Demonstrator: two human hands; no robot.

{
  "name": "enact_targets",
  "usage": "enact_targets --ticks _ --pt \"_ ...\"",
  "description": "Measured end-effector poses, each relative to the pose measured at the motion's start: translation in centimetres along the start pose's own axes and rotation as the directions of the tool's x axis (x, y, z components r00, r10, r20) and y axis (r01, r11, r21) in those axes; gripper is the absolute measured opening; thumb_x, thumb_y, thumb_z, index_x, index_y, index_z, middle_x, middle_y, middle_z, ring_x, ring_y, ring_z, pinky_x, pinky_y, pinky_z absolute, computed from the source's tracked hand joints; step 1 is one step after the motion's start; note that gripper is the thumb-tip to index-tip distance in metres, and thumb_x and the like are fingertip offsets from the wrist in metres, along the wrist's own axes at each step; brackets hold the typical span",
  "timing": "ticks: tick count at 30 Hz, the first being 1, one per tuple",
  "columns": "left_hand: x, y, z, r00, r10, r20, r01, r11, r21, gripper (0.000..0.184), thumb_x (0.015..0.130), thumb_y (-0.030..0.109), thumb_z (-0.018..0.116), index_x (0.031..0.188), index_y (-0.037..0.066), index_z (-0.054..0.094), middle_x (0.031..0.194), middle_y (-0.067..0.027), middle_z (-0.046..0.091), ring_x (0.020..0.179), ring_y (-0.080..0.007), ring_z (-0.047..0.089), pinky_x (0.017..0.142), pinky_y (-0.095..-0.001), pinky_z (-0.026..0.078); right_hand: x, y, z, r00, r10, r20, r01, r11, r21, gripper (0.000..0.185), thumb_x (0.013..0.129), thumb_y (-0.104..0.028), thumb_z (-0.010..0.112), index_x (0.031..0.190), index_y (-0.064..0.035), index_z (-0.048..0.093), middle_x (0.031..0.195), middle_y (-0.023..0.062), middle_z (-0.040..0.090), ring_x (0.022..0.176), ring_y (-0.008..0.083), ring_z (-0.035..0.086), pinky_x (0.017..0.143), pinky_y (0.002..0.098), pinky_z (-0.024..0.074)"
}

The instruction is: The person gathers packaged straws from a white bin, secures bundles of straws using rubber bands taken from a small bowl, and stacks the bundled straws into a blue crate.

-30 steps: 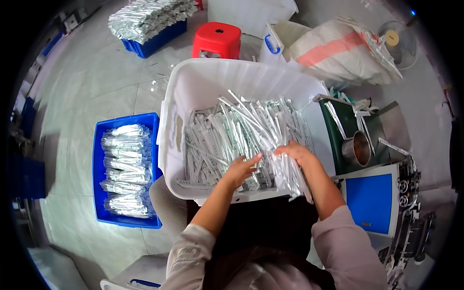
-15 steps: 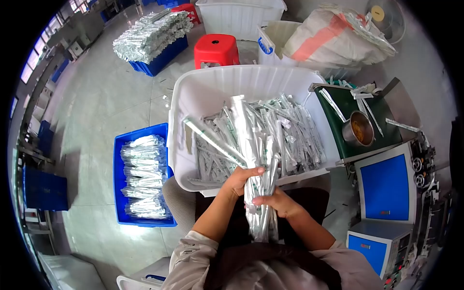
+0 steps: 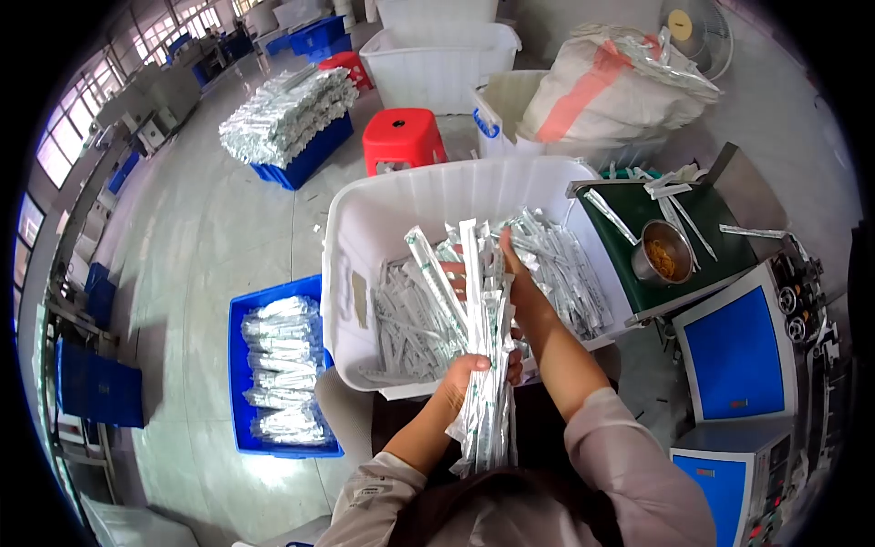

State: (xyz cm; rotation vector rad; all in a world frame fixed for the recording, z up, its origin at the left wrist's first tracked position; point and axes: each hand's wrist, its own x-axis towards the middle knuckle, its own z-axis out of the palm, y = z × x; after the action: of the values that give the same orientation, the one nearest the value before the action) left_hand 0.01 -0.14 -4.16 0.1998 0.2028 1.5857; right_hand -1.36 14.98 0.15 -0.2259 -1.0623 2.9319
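A bundle of long silvery wrapped packets [image 3: 489, 365] stands roughly upright in front of my body. My left hand [image 3: 467, 372] is wrapped round its lower middle, thumb in front. Higher up, my right hand [image 3: 510, 269] lies around the back and right side of the bundle's top, thumb raised and fingers spread behind the packets. One packet [image 3: 436, 278] leans out to the left of the others. Beneath and beyond the hands, many loose packets [image 3: 401, 319] lie in the large white bin [image 3: 365, 196].
Left of the bin, a blue crate [image 3: 239, 365] holds stacked bundles. Farther off are a red stool [image 3: 401, 137], a heaped blue crate [image 3: 319, 155] and a white sack [image 3: 583, 87]. At right, a metal cup [image 3: 663, 252] stands on a green surface [image 3: 620, 260] beside blue-panelled machinery [image 3: 738, 356].
The bundle was lifted from the bin and turned upright. Since the previous frame, my right hand has moved from its lower part to its top and opened. The camera view has tilted upward.
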Motion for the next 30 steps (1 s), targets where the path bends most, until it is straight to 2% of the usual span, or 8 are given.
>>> enact_targets --ticks 8,12,13,14,16,20,25,30 --pt "0.5 0.0 0.5 0.991 -0.026 0.128 0.034 0.998 -0.061 0.074 0.05 0.023 0.068 0.115 0.008 0.036 0.074 -0.0041 0.042 0.065 -0.0157 0.042 0.063 -0.0274 0.035 3.9 -0.4 1.3 0.897 0.175 0.406 -0.182 0.983 -0.022 0.093 0.069 -0.069 0.045 0.131 -0.0046 0.023 0.123 0.0264 0.039 0.113 0.0382 0.042 0.079 0.0375 0.0477" --pt "0.7 -0.2 0.2 0.99 -0.008 0.139 0.022 0.995 -0.099 0.082 0.05 0.023 0.069 0.121 0.007 0.032 0.077 -0.0078 0.045 0.066 -0.02 0.046 0.065 -0.0304 0.041 8.0 0.4 -4.2 0.853 0.075 0.517 -0.312 0.866 0.39 0.053 0.081 -0.042 0.054 0.115 -0.0036 0.041 0.073 0.0045 0.052 0.066 0.0171 0.053 0.059 0.0281 0.0453" --pt "0.6 -0.3 0.2 0.99 -0.004 0.142 0.023 0.991 -0.129 0.087 0.05 0.024 0.069 0.125 0.006 0.028 0.082 -0.0114 0.048 0.072 -0.026 0.051 0.069 -0.0359 0.045 6.0 -1.5 -1.6 0.995 0.091 0.05 -0.094 0.993 0.072 0.032 0.083 -0.029 0.055 0.101 -0.0036 0.046 0.057 -0.0033 0.037 0.051 0.0094 0.039 0.051 0.0245 0.0389" --pt "0.6 -0.6 -0.4 0.982 0.011 0.187 0.016 0.99 -0.141 0.088 0.052 0.026 0.068 0.127 0.005 0.026 0.085 -0.0134 0.049 0.077 -0.0302 0.053 0.074 -0.0402 0.047 7.2 -1.4 -3.4 0.938 0.118 0.326 -0.208 0.944 0.257 0.028 0.083 -0.029 0.056 0.093 -0.0046 0.047 0.06 -0.0023 0.042 0.056 0.0097 0.045 0.052 0.0222 0.0399" --pt "0.6 -0.6 -0.9 0.981 0.03 0.194 -0.008 0.994 -0.113 0.086 0.049 0.028 0.069 0.123 0.001 0.035 0.089 -0.0155 0.052 0.078 -0.0311 0.055 0.074 -0.0398 0.046 7.4 -2.2 -3.8 0.998 0.057 -0.009 -0.056 0.995 0.085 0.023 0.084 -0.028 0.053 0.087 -0.0061 0.048 0.062 -0.0014 0.045 0.057 0.0109 0.049 0.052 0.0228 0.0405" --pt "0.5 -0.3 0.7 0.99 0.013 0.137 -0.008 0.999 -0.037 0.088 0.052 0.023 0.068 0.127 0.005 0.027 0.076 -0.0066 0.046 0.061 -0.0201 0.048 0.061 -0.032 0.043 8.2 -7.0 -2.3 0.985 -0.155 -0.077 0.136 0.969 -0.208 0.019 0.087 -0.023 0.047 0.081 -0.0055 0.047 0.054 0.0001 0.04 0.046 0.0119 0.04 0.045 0.0249 0.0351" --pt "-0.8 0.5 1.4 0.999 0.04 -0.038 -0.036 0.996 0.084 0.066 0.056 0.018 0.068 0.114 0.004 0.04 0.071 -0.0039 0.046 0.06 -0.0176 0.048 0.059 -0.0308 0.041 5.5 -18.4 -1.0 0.605 -0.697 -0.386 0.638 0.714 -0.289 0.016 0.082 -0.014 0.052 0.069 -0.0068 0.046 0.053 -0.0003 0.036 0.042 0.0098 0.032 0.04 0.0224 0.0279" --pt "-1.7 0.4 -0.9 0.957 0.06 -0.284 -0.02 0.99 0.142 0.039 0.058 0.012 0.066 0.093 0.001 0.053 0.077 -0.0077 0.052 0.065 -0.0192 0.051 0.061 -0.0328 0.042 -1.6 -17.8 1.2 0.533 -0.778 -0.334 0.715 0.625 -0.314 0.014 0.083 -0.013 0.052 0.08 -0.0016 0.047 0.058 -0.0013 0.031 0.047 0.0078 0.029 0.041 0.0212 0.0234"
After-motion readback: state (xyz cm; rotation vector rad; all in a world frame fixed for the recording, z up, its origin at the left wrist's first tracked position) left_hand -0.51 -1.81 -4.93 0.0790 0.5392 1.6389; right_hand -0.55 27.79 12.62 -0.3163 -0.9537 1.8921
